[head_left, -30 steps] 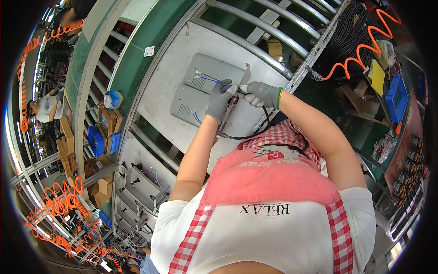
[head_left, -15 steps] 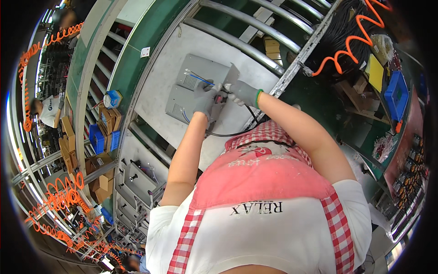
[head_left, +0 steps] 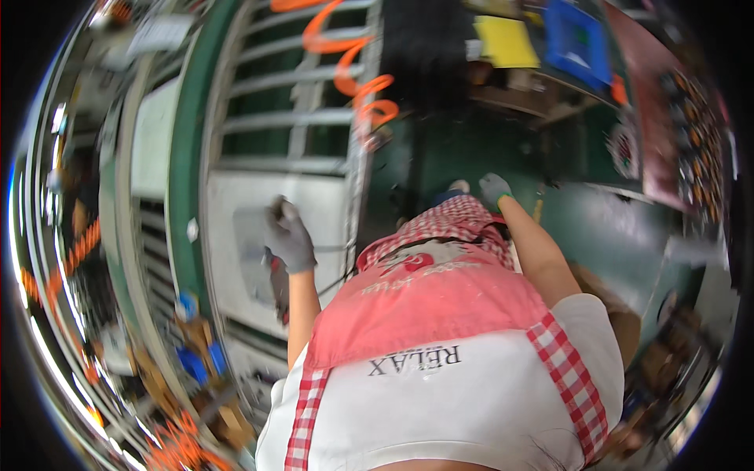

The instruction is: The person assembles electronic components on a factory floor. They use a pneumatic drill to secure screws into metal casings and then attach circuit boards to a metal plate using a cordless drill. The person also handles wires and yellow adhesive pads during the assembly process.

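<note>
1 grey panel (head_left: 253,275), partly under L hand (head_left: 290,239)

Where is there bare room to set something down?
Upper right of the white board, between rollers, left hand and conveyor rail. Also open: green floor between that rail and right hand. Crowded: under the left hand; around the blue bin.

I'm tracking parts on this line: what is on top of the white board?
On the white board lies a grey metal piece, badly blurred. The left hand hides part of the view; whatever is directly beneath it cannot be seen.
</note>
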The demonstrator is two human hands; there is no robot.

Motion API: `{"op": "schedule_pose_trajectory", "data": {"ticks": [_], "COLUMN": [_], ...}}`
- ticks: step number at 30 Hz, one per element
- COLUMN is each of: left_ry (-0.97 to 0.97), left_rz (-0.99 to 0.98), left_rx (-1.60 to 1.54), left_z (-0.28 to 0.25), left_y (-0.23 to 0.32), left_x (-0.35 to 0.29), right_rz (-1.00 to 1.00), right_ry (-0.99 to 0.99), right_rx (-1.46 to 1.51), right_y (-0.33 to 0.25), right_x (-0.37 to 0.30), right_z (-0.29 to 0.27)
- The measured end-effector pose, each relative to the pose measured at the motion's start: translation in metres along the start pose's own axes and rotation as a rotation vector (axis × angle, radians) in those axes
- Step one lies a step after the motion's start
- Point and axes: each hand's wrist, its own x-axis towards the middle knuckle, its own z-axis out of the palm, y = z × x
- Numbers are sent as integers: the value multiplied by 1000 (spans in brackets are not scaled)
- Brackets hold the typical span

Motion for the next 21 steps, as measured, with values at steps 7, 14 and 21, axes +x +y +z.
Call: {"op": "schedule_pose_trajectory", "data": {"ticks": [7, 14, 21], "left_ry": [-1152, -1619, -2064], "left_rz": [749, 1063, 1451], "left_rx": [-108, -106, 26], "left_z": [184, 284, 381], "left_y": [141, 281, 361], "left_x": [-41, -80, -159], "right_rz": [1228, 1413, 1211], "right_ry": [199, 249, -367], "right_rx": [592, 462, 927], "right_y": [189, 86, -109], "right_x": [-225, -393, -337], "right_z": [-20, 114, 139]}}
